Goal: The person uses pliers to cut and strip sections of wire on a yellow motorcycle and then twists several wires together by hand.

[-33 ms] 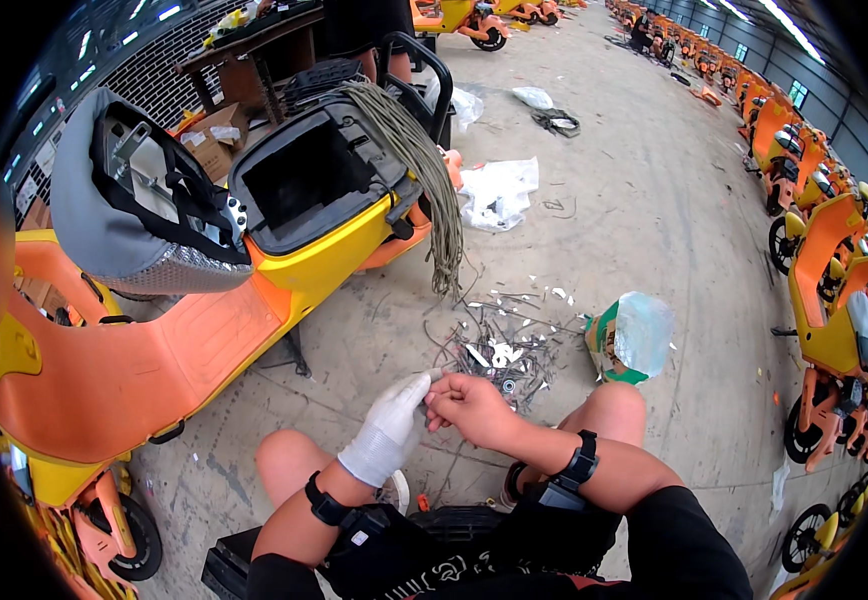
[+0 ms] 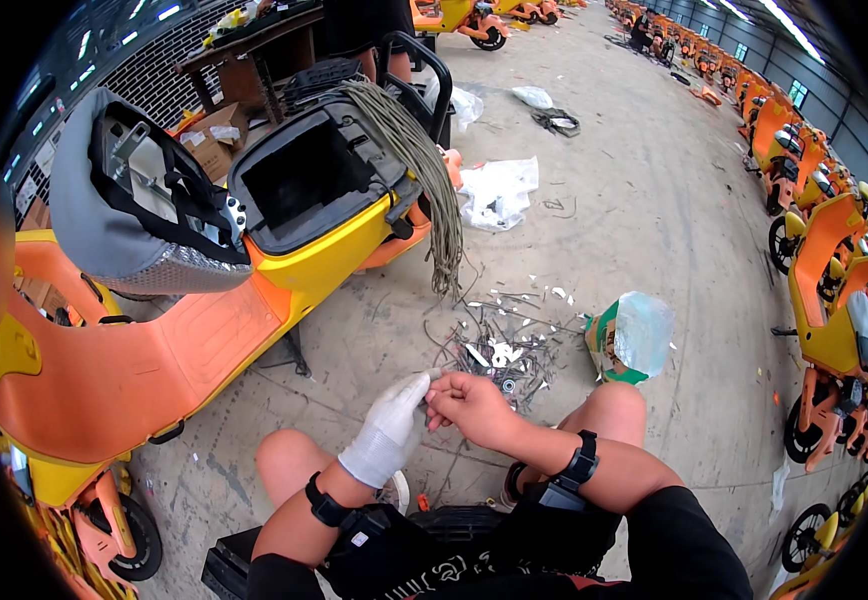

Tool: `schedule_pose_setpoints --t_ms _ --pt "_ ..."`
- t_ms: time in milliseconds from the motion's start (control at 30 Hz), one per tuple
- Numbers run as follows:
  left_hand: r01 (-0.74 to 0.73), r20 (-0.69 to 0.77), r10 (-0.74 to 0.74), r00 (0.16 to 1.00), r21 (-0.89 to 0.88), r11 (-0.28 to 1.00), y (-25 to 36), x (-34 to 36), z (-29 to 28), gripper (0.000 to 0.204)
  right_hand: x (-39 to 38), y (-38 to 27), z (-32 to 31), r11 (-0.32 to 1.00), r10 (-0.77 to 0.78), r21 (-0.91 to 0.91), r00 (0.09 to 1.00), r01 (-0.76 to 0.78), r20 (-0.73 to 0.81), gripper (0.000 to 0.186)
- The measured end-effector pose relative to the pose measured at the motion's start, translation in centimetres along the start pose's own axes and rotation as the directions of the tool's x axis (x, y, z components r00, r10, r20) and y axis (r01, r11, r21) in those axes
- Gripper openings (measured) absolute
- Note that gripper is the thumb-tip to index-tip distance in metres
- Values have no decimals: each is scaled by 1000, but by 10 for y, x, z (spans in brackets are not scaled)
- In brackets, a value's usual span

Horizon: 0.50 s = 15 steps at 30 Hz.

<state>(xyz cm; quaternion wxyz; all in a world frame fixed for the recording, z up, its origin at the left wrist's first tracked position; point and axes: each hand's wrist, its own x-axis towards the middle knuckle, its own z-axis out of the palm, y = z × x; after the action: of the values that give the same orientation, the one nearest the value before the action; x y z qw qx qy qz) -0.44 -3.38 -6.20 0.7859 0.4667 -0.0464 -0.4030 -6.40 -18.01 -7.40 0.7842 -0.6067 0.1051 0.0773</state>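
Note:
My left hand (image 2: 389, 425), in a white knit glove, meets my bare right hand (image 2: 469, 410) low in the centre of the head view. The fingers of both are closed together around something small that I cannot make out, mostly hidden by them. Just beyond them on the concrete lies a scatter of cable offcuts and white scraps (image 2: 502, 352). To the left stands a yellow and orange scooter (image 2: 174, 365), with its grey seat (image 2: 104, 220) tipped up beside an open storage box (image 2: 299, 175) and a hank of olive cords (image 2: 424, 190) draped over its rear.
Right of the scraps is a green carton with a plastic bag (image 2: 629, 335). White plastic sheets (image 2: 499, 195) lie farther back. Rows of scooters (image 2: 824, 280) line the right. A person (image 2: 364, 30) stands by a workbench (image 2: 254, 50); another is farther off (image 2: 644, 35).

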Motion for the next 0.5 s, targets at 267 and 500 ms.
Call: schedule_pose_setpoints --t_ms 267,500 --pt "-38 -150 52 987 96 995 13 -9 15 29 -9 -29 1 819 -101 -567 995 91 12 36" --pt "-74 179 -41 983 594 801 39 -16 11 28 2 -23 -30 920 61 -376 989 -108 -135 65"
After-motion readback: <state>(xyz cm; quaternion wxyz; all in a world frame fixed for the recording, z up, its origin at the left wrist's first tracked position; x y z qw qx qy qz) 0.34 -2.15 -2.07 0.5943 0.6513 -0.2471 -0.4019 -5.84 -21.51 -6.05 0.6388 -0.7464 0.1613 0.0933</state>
